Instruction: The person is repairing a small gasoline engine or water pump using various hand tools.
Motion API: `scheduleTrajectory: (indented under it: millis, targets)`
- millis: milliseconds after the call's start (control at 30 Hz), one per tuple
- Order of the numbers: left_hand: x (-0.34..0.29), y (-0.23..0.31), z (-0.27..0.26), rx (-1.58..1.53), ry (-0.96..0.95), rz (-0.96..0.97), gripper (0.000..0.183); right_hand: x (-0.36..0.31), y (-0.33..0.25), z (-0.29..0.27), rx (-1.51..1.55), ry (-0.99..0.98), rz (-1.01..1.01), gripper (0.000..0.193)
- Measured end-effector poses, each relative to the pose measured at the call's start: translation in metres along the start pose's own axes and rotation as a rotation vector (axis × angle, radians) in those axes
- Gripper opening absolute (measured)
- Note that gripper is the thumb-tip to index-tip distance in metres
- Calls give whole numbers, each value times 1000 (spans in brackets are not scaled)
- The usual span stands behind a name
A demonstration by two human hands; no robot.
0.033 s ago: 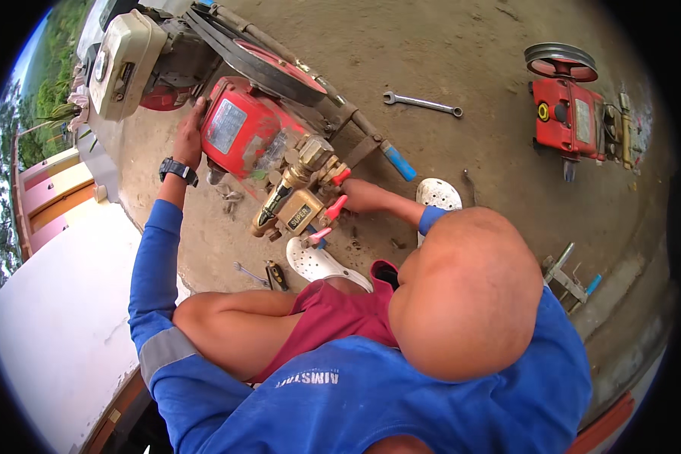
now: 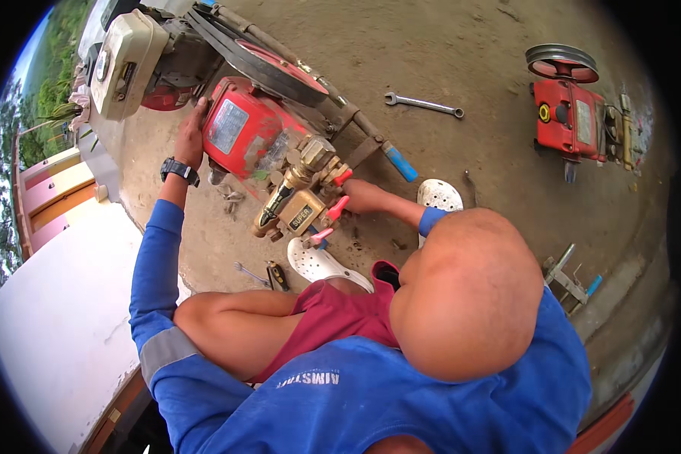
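Observation:
Against the left side of a red pump [image 2: 227, 121] lies my left hand [image 2: 191, 138], its visible fingers stretched along the casing. A black watch is on that wrist. At the pump's near end is a brass pump head [image 2: 301, 213] with red-handled valves [image 2: 337, 209]. My right forearm reaches in from the right behind these valves. Only a small part of my right hand [image 2: 351, 198] shows; its fingers are hidden by the brass parts. A belt pulley [image 2: 280, 72] sits at the pump's far side, beside a white-tanked engine [image 2: 125, 68].
A combination wrench [image 2: 424, 104] lies on the ground beyond the blue-tipped frame [image 2: 398, 162]. Another red pump [image 2: 571, 121] with a pulley stands at right. A yellow-and-black-handled tool [image 2: 278, 275] and a smaller wrench [image 2: 250, 273] lie near my left knee. A white wall [image 2: 60, 303] borders the left.

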State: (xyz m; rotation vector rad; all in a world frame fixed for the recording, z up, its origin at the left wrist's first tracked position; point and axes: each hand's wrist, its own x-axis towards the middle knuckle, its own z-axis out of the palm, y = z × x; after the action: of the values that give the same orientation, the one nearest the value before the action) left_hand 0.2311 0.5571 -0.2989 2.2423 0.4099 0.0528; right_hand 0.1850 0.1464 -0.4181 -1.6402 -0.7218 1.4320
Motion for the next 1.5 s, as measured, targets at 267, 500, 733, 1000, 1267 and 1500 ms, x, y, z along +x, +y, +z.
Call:
scheduleTrajectory:
  millis: [267, 500, 733, 1000, 1267, 1500]
  targets:
    - [-7, 26, -4, 60, -53, 7, 49, 6, 19, 35, -394, 344, -24, 27]
    - [-9, 51, 3, 4, -115, -109, 45, 1, 23, 32, -539, 369, -76, 23]
    - [-10, 47, -1, 123, -115, 131, 39, -8, 18, 22, -585, 374, -93, 21]
    - [-18, 69, 3, 114, -59, 29, 54, -22, 6, 2, -453, 442, -45, 17]
    - [-17, 66, 1, 6, -150, -48, 52, -44, -7, -7, -230, 521, -4, 29]
    - [-7, 62, 9, -96, -93, -156, 49, -59, -42, -32, 54, 250, -1, 33]
